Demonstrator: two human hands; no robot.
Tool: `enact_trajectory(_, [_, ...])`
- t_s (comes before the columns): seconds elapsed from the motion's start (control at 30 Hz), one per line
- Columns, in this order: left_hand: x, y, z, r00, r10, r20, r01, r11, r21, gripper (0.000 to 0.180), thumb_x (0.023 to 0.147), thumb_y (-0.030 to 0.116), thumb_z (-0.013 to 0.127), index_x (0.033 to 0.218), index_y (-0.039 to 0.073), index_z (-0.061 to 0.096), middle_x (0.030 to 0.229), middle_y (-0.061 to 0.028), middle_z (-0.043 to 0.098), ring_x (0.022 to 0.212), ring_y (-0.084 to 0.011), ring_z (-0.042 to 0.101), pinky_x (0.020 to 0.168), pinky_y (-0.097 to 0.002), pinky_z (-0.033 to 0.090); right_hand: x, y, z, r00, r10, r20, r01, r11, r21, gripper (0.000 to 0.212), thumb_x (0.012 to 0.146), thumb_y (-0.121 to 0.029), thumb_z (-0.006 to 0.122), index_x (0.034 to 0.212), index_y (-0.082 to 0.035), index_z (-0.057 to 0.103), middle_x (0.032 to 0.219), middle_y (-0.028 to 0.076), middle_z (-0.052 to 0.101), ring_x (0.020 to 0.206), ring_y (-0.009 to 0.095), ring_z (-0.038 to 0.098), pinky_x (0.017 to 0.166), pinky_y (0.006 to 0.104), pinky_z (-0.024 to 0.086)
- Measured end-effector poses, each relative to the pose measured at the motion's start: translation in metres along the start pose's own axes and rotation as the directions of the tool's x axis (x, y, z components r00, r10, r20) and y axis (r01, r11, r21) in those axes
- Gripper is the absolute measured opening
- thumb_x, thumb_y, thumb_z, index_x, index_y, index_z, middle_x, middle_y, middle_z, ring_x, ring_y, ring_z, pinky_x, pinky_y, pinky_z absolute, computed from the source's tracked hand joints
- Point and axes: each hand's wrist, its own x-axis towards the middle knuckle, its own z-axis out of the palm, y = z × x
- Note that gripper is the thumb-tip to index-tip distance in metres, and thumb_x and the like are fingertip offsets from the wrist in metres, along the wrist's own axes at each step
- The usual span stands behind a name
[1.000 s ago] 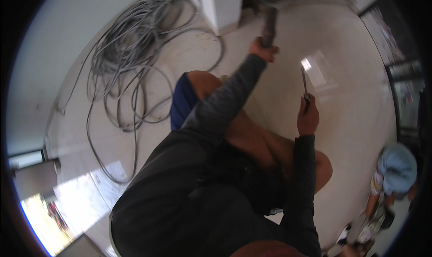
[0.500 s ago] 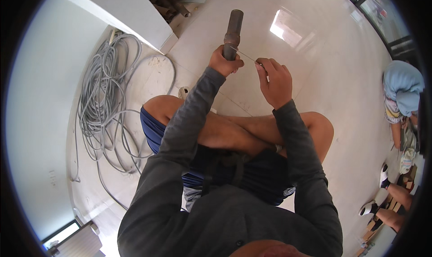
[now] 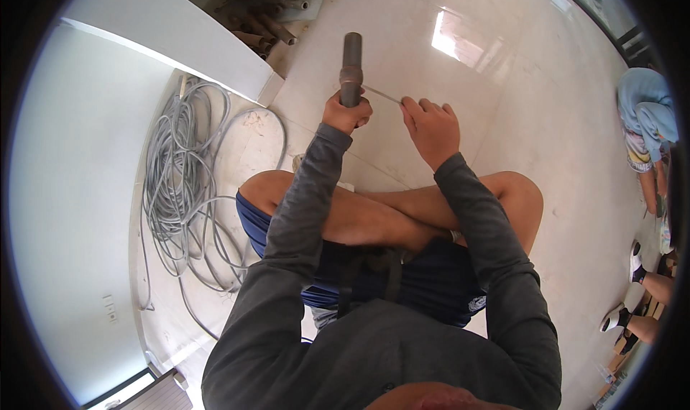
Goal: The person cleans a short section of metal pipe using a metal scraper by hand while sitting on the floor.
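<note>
In my left hand (image 3: 346,114) is the lower end of a dark, short metal pipe piece (image 3: 352,51) with a thicker brownish collar around its middle. It stands upright in the view, above my crossed legs. My fingers wrap round it and hide its bottom end. My right hand (image 3: 433,131), to the right, pinches one end of a thin metal rod (image 3: 383,94). The rod slants up and left to the pipe piece, just below the collar. Its tip seems to meet the pipe's side, though contact is too small to make out. What end lies inside my right fingers is hidden.
A loose coil of grey cable (image 3: 176,187) lies on the tiled floor (image 3: 503,115) at the left. Several rusty pipes (image 3: 277,28) lie behind the white wall's end (image 3: 208,43). At the far right, a person in a light blue top (image 3: 643,101) bends over, with another person's legs (image 3: 632,324) nearer.
The pipe piece and my left hand have shifted left and slightly down in the view. My right hand keeps the rod against the same area. The whole view has also shifted a little.
</note>
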Motion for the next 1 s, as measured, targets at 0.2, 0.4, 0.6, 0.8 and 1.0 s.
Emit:
enact_trajectory(0.2, [-0.014,0.032,-0.005,0.988,0.086,0.131,-0.049,0.962,-0.267,0.038,0.074,-0.007,0.059,0.107,0.004,0.044,0.067,0.0,0.047,0.047,-0.0104,0.04,0.06,-0.0293,0.036,-0.003,0.008,-0.007,0.975,0.208,0.074,-0.217,0.964,0.152,0.013,0.094,-0.021,0.054,0.092,-0.01,0.06,0.067,0.007,0.059,0.056,0.028,0.054,0.057,0.038,0.041])
enact_trajectory(0.4, [-0.017,0.022,0.008,0.991,-0.091,0.096,0.121,0.912,-0.391,0.032,0.072,-0.008,0.064,0.097,0.004,0.047,0.065,-0.0042,0.05,0.046,-0.016,0.045,0.051,-0.0312,0.038,0.004,-0.02,-0.04,0.985,0.174,-0.019,-0.153,0.91,0.386,0.011,0.093,-0.019,0.055,0.09,-0.01,0.06,0.07,0.006,0.062,0.058,0.028,0.055,0.057,0.0373,0.04])
enact_trajectory(0.6, [-0.017,0.006,0.019,0.99,-0.076,0.119,0.089,0.99,-0.106,0.03,0.073,-0.001,0.066,0.097,0.004,0.049,0.068,-0.0045,0.054,0.048,-0.0144,0.048,0.051,-0.0294,0.038,-0.001,-0.014,-0.041,0.995,0.083,-0.059,-0.061,0.951,0.304,0.008,0.091,-0.018,0.058,0.089,-0.011,0.06,0.067,0.004,0.058,0.059,0.024,0.055,0.057,0.0353,0.039])
enact_trajectory(0.8, [-0.023,0.0,0.033,1.0,-0.01,0.029,0.003,0.97,0.243,0.028,0.071,-0.001,0.067,0.093,0.0,0.049,0.065,-0.0061,0.055,0.046,-0.0157,0.052,0.043,-0.0283,0.039,-0.006,-0.004,-0.038,0.995,0.008,-0.095,0.009,0.983,0.181,0.007,0.089,-0.02,0.061,0.09,-0.013,0.061,0.066,0.002,0.054,0.06,0.021,0.056,0.057,0.0349,0.039])
enact_trajectory(1.0, [-0.027,-0.003,0.024,0.987,-0.108,0.119,0.11,0.994,-0.014,0.027,0.072,-0.003,0.065,0.094,0.0,0.049,0.063,-0.005,0.052,0.044,-0.0155,0.049,0.042,-0.029,0.037,-0.01,-0.002,-0.03,0.99,-0.051,-0.133,0.07,0.986,0.148,0.005,0.087,-0.017,0.063,0.09,-0.012,0.062,0.064,0.002,0.054,0.058,0.021,0.054,0.058,0.0336,0.038])
